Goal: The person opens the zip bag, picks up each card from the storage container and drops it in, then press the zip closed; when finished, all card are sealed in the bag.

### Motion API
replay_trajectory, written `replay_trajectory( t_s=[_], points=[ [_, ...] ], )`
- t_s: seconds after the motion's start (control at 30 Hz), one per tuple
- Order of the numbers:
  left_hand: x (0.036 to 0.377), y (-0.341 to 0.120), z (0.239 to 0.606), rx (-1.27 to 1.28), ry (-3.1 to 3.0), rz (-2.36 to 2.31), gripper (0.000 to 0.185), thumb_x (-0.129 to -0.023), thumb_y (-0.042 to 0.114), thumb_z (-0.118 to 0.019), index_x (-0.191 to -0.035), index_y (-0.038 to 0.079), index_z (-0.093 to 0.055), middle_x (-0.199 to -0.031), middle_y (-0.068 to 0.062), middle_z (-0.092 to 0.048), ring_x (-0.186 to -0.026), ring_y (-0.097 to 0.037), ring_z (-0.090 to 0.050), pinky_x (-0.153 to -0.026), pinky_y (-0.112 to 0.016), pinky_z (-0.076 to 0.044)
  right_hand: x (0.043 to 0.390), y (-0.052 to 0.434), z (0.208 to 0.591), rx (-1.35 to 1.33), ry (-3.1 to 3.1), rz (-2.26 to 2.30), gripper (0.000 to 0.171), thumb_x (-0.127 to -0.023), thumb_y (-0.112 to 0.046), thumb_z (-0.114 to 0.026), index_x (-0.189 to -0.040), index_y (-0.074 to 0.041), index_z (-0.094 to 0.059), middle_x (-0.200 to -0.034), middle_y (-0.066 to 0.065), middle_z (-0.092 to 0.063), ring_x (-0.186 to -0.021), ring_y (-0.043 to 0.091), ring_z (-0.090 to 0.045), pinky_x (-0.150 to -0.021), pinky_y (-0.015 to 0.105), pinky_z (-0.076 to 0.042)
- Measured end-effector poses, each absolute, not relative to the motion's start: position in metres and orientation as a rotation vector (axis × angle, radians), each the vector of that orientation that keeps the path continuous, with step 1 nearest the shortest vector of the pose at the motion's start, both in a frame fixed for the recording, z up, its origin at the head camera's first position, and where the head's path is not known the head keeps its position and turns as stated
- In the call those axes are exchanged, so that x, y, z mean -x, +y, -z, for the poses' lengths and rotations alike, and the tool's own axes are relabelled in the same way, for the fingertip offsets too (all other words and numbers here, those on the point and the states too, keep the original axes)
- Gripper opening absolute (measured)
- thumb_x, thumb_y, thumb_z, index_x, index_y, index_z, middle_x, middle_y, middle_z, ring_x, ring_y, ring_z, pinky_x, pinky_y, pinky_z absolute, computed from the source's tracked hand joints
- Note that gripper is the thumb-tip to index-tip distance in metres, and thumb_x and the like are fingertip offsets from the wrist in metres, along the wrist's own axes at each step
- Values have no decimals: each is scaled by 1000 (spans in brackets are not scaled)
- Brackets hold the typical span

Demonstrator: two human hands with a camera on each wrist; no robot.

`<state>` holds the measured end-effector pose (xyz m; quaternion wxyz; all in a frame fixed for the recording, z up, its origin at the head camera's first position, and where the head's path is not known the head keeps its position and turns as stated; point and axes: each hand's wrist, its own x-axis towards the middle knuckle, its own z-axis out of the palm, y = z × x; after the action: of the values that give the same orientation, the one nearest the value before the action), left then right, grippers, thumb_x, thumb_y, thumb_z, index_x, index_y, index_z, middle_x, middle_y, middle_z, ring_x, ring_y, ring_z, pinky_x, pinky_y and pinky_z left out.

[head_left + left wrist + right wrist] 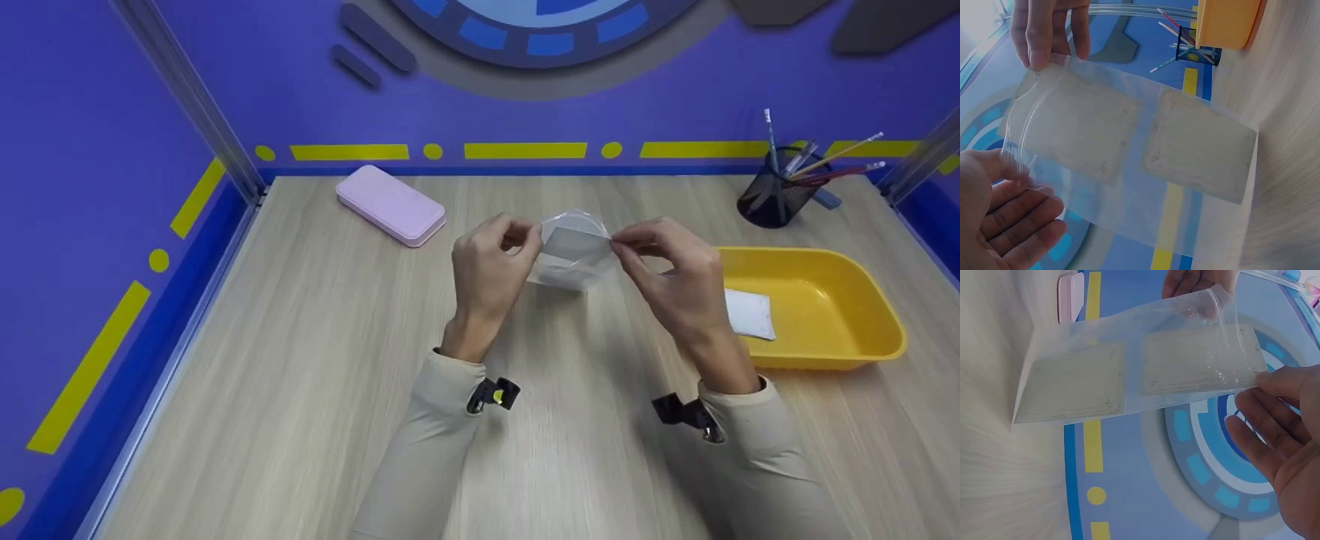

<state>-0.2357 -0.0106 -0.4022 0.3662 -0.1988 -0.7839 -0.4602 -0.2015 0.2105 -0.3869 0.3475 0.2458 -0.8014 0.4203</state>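
Observation:
A clear zip-top plastic bag [551, 271] stands upright over the table between both hands. My left hand [491, 262] pinches its upper left edge between thumb and finger; the other fingers are spread loosely in the left wrist view. At the mouth's other side, my right hand [679, 274] pinches the bag edge and a corner of a flat, pale grey rectangular piece [1078, 124]. This upper piece lies partly in the bag, its end past the zip line. A second similar flat piece [1202, 146] sits lower, near the bag's bottom.
To the right stands a yellow tray [832, 356] holding a white flat packet [750, 313]. Behind it is a black mesh cup [772, 199] with pencils and pens. A pink case [391, 205] lies at the back left. Blue panels [525, 124] border the wooden table [300, 375].

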Motion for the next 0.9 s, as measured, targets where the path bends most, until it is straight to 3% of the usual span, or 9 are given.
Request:
replay_trajectory(
  t_s=[0.27,0.6,0.9],
  points=[
    [237,-10,402,512,-2007,1172,6,-90,2,-79,-86,0,-76,-81,-9,-76,-71,-18,-73,-69,-24,-59,203,214,388,-676,-2182,-1079,15,-90,8,-79,-103,3,-75,-102,9,-74,-93,21,-71,-87,21,-56],
    [236,-10,402,505,-2019,1195,5,-91,3,-78,-87,0,-76,-83,-9,-76,-73,-18,-73,-70,-25,-59,203,210,388,-701,-2106,-1033,18,-87,12,-81,-99,0,-77,-96,9,-73,-87,19,-70,-84,16,-55],
    [235,-11,402,511,-2024,1213,4,-91,2,-78,-88,-1,-76,-85,-10,-77,-74,-19,-73,-71,-26,-60,203,212,390,-683,-2226,-944,14,-88,10,-81,-97,0,-77,-100,8,-72,-93,20,-70,-87,14,-53]
  ],
)
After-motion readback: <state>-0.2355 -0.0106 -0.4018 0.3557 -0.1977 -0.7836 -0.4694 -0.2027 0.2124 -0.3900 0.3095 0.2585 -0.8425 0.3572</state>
